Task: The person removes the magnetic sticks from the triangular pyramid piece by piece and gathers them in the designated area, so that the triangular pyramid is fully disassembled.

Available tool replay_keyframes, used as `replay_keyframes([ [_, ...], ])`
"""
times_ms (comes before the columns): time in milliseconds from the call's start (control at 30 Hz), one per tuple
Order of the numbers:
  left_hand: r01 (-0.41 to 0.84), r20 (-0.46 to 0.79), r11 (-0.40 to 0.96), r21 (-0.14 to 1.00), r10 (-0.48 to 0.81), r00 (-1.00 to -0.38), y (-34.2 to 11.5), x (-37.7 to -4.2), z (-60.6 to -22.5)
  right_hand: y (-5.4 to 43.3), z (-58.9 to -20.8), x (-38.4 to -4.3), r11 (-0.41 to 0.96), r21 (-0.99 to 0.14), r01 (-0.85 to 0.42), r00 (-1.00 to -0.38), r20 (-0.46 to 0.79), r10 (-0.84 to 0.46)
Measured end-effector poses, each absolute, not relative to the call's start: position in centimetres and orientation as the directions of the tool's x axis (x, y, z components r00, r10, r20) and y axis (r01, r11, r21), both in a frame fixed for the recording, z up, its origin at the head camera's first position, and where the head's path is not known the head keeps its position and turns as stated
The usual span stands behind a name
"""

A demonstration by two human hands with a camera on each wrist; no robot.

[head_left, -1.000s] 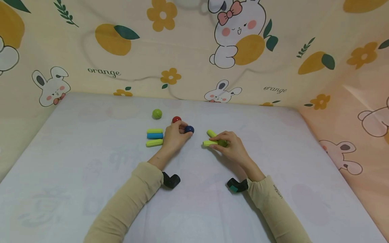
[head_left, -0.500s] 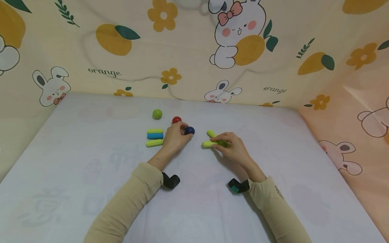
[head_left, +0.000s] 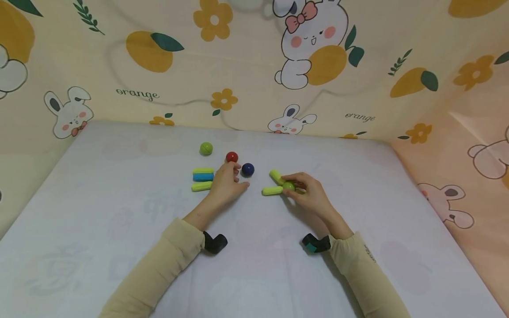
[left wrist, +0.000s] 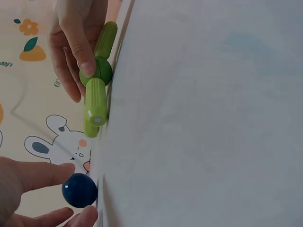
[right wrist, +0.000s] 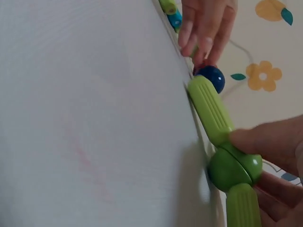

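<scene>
A dark blue ball (head_left: 248, 169) rests on the table just beyond my left hand (head_left: 224, 183). Thumb and fingers of that hand are spread to either side of the ball, with nothing held. My right hand (head_left: 313, 192) pinches a green ball (head_left: 288, 186) between thumb and fingers. Grooved yellow-green rods join this ball: one rod (head_left: 272, 191) points left and another (right wrist: 242, 205) sticks out the opposite side in the right wrist view. A further yellow-green rod (head_left: 276, 177) angles up and left from the ball, partly behind my fingers.
Beyond my left fingertips sits a red ball (head_left: 232, 157), and a light green ball (head_left: 206, 148) lies farther back. Left of that hand, a yellow-green rod (head_left: 203, 171), a blue rod (head_left: 203, 177) and another yellow-green rod (head_left: 201, 187) lie side by side. A printed cloth (head_left: 246, 66) hangs behind.
My left hand has let go of the blue ball and drawn back slightly toward me. The right hand's fingers have shifted, so more of the green ball shows, and its rods have turned slightly.
</scene>
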State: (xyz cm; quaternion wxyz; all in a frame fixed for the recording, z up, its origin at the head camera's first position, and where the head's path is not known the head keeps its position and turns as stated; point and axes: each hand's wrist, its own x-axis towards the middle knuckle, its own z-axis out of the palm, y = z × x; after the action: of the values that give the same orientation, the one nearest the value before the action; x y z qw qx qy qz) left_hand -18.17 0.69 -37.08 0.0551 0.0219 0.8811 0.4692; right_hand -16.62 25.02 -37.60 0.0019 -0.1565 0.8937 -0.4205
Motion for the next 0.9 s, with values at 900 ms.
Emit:
replay_keyframes([
  [900, 0.121, -0.105, 0.592, 0.797, 0.333, -0.937, -1.9, -16.1, -36.6, 23.9, -37.5, -16.1, 0.581, -0.712, -0.396, -0.868, 0.083, -0.489],
])
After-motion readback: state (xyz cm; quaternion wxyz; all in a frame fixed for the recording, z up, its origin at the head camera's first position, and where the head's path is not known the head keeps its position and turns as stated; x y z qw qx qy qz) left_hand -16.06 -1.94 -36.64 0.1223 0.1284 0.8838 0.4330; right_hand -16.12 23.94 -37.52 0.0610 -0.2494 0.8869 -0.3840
